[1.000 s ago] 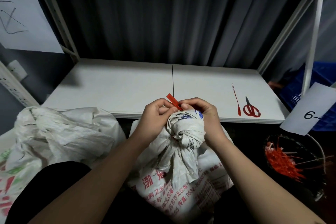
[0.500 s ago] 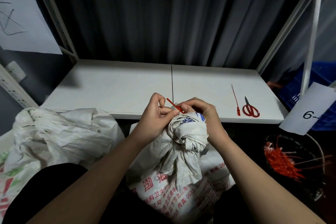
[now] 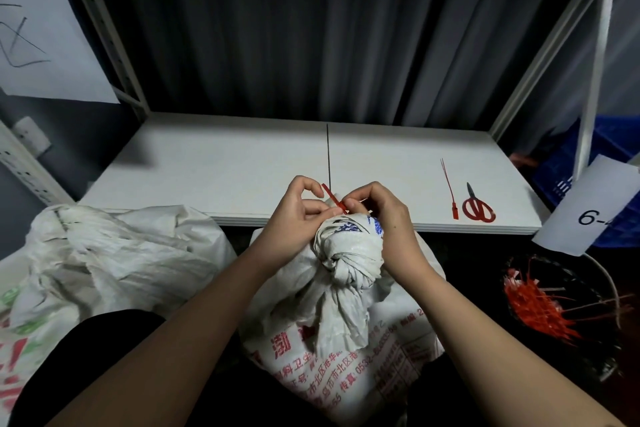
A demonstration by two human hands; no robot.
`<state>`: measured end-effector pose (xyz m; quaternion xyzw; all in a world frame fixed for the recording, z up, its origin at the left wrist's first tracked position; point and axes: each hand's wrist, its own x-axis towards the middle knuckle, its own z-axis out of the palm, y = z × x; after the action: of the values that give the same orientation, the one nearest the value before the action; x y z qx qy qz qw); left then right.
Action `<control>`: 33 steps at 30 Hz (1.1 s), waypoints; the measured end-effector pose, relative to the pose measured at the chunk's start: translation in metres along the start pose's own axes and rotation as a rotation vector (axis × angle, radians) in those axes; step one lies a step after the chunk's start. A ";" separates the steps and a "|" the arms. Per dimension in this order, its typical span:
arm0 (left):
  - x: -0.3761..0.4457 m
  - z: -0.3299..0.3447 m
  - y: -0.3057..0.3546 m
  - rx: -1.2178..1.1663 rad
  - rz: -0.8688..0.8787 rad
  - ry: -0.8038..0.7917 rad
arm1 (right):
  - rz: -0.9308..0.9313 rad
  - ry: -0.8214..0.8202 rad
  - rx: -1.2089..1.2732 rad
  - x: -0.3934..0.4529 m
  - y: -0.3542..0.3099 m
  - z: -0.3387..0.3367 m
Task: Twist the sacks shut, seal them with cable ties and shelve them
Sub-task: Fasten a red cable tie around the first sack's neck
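A white woven sack [image 3: 346,329] with red print stands between my forearms, its neck twisted into a thick knot [image 3: 349,253]. A red cable tie [image 3: 332,199] sticks up at the top of the knot. My left hand [image 3: 294,218] and my right hand [image 3: 384,215] meet above the knot and both pinch the tie with curled fingers. How far the tie runs round the neck is hidden by my fingers. A second white sack [image 3: 104,260], crumpled and unsealed, lies to the left.
The white shelf board [image 3: 225,166] lies just beyond the sacks, with a spare red cable tie [image 3: 450,191] and red-handled scissors [image 3: 478,208] at its right. A dark bin of red ties [image 3: 540,305] stands at lower right, under a paper label [image 3: 588,211]. Shelf uprights flank both sides.
Both hands stay on the tie at the knot. My left fingers have opened slightly and the tie's free end now points up and to the left.
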<state>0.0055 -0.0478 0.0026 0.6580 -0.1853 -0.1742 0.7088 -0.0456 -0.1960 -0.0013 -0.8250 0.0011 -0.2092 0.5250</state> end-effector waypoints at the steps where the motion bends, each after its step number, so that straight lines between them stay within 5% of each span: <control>1: 0.001 0.000 0.000 -0.027 -0.028 0.044 | -0.011 0.013 -0.043 -0.001 0.001 0.002; 8: 0.002 0.015 0.010 -0.166 -0.194 0.155 | -0.059 0.026 -0.326 -0.005 -0.005 0.010; 15: 0.015 0.000 0.021 0.316 -0.346 0.028 | -0.106 0.002 -0.392 -0.010 0.000 0.013; 19: 0.015 -0.015 0.021 0.317 -0.484 -0.106 | -0.112 -0.002 -0.395 -0.013 0.006 0.021; 21: 0.012 -0.013 0.014 0.297 -0.388 -0.041 | -0.088 -0.008 -0.356 -0.012 0.006 0.022; 25: -0.015 0.004 -0.006 0.293 0.077 0.339 | 0.009 0.052 -0.240 -0.002 0.005 0.016; 33: -0.051 0.000 -0.015 0.429 0.210 0.077 | 0.135 0.179 -0.202 0.001 0.005 0.010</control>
<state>-0.0389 -0.0235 -0.0136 0.7769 -0.2583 -0.0311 0.5734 -0.0402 -0.1905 -0.0091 -0.8498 0.1244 -0.2450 0.4499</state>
